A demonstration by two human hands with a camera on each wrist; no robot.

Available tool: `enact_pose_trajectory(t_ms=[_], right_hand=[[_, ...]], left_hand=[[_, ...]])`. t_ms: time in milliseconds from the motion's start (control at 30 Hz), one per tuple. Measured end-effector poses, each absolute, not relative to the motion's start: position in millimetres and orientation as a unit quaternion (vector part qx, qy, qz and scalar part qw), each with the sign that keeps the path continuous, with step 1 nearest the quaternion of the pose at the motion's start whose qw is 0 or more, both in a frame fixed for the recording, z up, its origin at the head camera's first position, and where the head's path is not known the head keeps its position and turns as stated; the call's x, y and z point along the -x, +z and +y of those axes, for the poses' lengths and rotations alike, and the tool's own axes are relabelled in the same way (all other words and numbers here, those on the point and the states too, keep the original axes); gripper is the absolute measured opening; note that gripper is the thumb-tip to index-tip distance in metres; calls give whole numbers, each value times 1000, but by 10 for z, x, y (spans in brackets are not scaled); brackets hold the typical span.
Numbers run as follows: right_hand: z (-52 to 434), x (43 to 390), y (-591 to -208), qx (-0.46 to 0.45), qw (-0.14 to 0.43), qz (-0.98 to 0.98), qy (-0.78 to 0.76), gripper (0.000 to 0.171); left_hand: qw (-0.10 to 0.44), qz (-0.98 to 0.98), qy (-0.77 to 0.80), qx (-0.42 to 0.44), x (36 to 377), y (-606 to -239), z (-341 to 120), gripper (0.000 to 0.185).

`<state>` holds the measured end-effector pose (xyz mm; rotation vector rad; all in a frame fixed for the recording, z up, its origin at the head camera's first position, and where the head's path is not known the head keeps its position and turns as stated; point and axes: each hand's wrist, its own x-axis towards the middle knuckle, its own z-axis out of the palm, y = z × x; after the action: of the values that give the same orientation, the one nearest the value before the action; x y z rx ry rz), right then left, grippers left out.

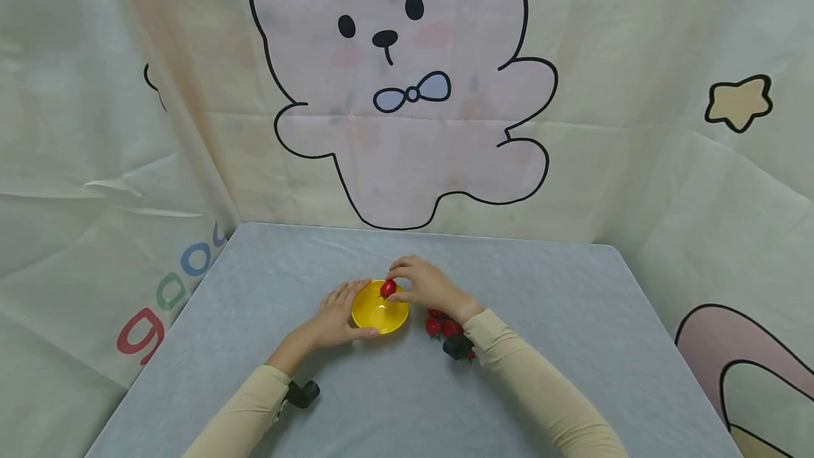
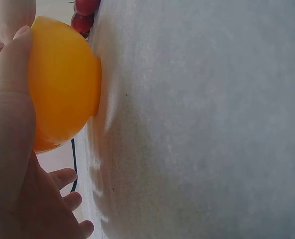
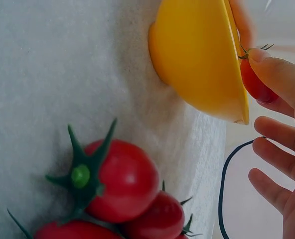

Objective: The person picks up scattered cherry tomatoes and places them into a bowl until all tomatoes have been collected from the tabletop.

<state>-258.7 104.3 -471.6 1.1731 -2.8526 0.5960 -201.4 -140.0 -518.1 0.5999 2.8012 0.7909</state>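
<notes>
A small yellow bowl (image 1: 376, 316) stands on the grey table (image 1: 572, 345). My left hand (image 1: 337, 316) holds the bowl's left side, its thumb along the near rim; the left wrist view shows the thumb (image 2: 10, 114) lying against the bowl (image 2: 63, 89). My right hand (image 1: 425, 285) pinches a red cherry tomato (image 1: 388, 288) over the bowl's far right rim. From the right wrist, the tomato (image 3: 254, 82) sits between fingertips just above the bowl's edge (image 3: 202, 55). Several more cherry tomatoes (image 1: 441, 325) (image 3: 117, 179) lie on the table right of the bowl.
The table is backed and flanked by a printed cloth with a cartoon bear (image 1: 407, 83). A black camera mount sits on each wrist (image 1: 302, 394) (image 1: 457, 346). The table's edges run left and right of my arms.
</notes>
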Motion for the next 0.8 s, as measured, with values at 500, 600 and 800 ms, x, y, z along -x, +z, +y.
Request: enact_pose_trajectory(t_ms=[500,600,800], right_hand=[[953,2578,-4848,-382,-11,-906,184,45],[935,2572,-4866,-382,-11,-905,185,44],[894,2549,-4870,-381,-14,-905,187,45]], left_hand=[[89,939,263,-203,2030,-5198,-1393,106],[86,939,266,-201,2027,-5198,-1393,107],[89,940,265,-197,2022,-5200,-1401,107]])
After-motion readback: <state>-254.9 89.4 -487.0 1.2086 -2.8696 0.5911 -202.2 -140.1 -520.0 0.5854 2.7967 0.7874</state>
